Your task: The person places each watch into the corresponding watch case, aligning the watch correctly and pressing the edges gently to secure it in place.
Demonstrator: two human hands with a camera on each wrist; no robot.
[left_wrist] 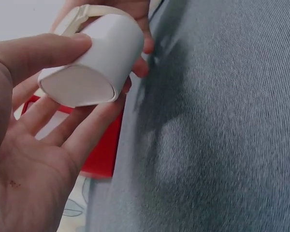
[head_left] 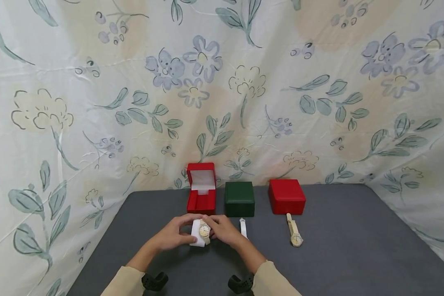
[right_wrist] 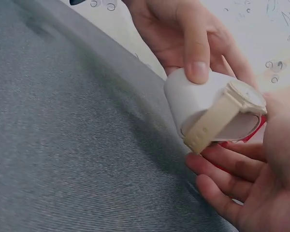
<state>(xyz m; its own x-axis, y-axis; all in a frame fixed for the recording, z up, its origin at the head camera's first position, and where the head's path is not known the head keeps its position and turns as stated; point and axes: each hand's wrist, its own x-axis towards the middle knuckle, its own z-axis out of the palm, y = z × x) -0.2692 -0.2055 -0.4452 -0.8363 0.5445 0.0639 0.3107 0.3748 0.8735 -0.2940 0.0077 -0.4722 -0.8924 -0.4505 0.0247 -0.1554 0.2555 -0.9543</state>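
My left hand (head_left: 172, 235) grips a white watch cushion (left_wrist: 111, 48) between its thumb and fingers, above the table. A cream-strapped wristwatch (right_wrist: 215, 121) with a round pale dial sits around the right end of this cushion. In the head view the dial of the wristwatch (head_left: 204, 230) faces up. My right hand (head_left: 227, 231) holds the watch from its right side, fingertips (right_wrist: 198, 164) by the lower strap; its thumb is mostly hidden. Behind both hands stands an open red watch box (head_left: 206, 201) with a white-lined lid.
A closed green box (head_left: 239, 199) and a closed red box (head_left: 286, 197) stand along the back of the grey table (head_left: 336, 246). A white strap (head_left: 243, 227) lies before the green box, partly hidden by my right hand. Another cream watch (head_left: 294, 232) lies before the red box.
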